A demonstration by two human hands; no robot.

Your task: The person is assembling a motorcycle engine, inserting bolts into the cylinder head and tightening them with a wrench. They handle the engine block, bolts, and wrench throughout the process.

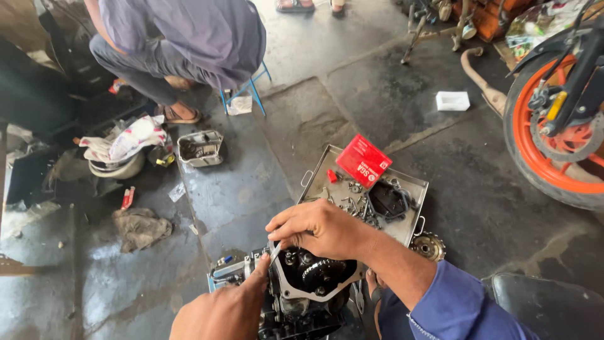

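Observation:
A dark, oily engine block (308, 286) with an open top and a visible sprocket sits on the floor in front of me. My right hand (318, 226) hovers over its upper edge, fingers pinched on a small slim metal tool (275, 252) that points down at the block. My left hand (223, 308) rests against the block's left side, thumb stretched up toward the tool's tip. A blue sleeve (453, 308) covers my right forearm.
Behind the engine lies a metal tray (412, 233) with bolts, a black cover and a red box (363, 160). A gear (428, 247) lies beside it. A person sits on a blue stool (248, 94) at upper left. An orange motorcycle wheel (544, 145) stands right. Rags and a metal cover (200, 148) lie left.

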